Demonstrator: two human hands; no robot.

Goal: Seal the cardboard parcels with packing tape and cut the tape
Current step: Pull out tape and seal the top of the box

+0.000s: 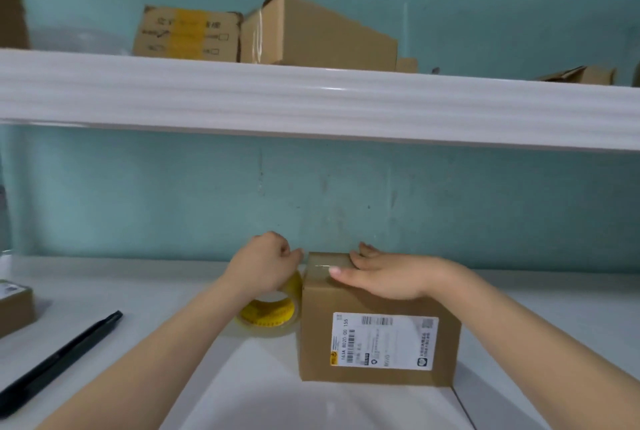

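view from a head cam, looking down at a white table (263,395) w/ a teal wall behind. far left edge of frame: part of a small brown box (15,308) w/ a label on top. just right of it, lower left, a black pen-like tool (59,360) lies diagonally on the table; can't tell if it's a cutter. upper left to center, a white shelf (311,97) runs across the frame, holding two cardboard boxes (270,31), one w/ a yellow tape strip, the other tilted. center of frame: the left hand (263,265) is curled into a loose fist over a roll of clear packing tape (270,312) w/ a yellow core; the roll sits against the left side of the parcel. hand touches the roll's top, but whether it actually grips it can't be told. right of center: a cardboard parcel (377,343) stands on the table, white shipping label (384,339) facing the cam, a clear tape strip (323,265) on its top. the right hand (384,274) lies flat & open on the parcel's top, fingers pressing by the tape. far right on the shelf: more flattened cardboard (578,75).
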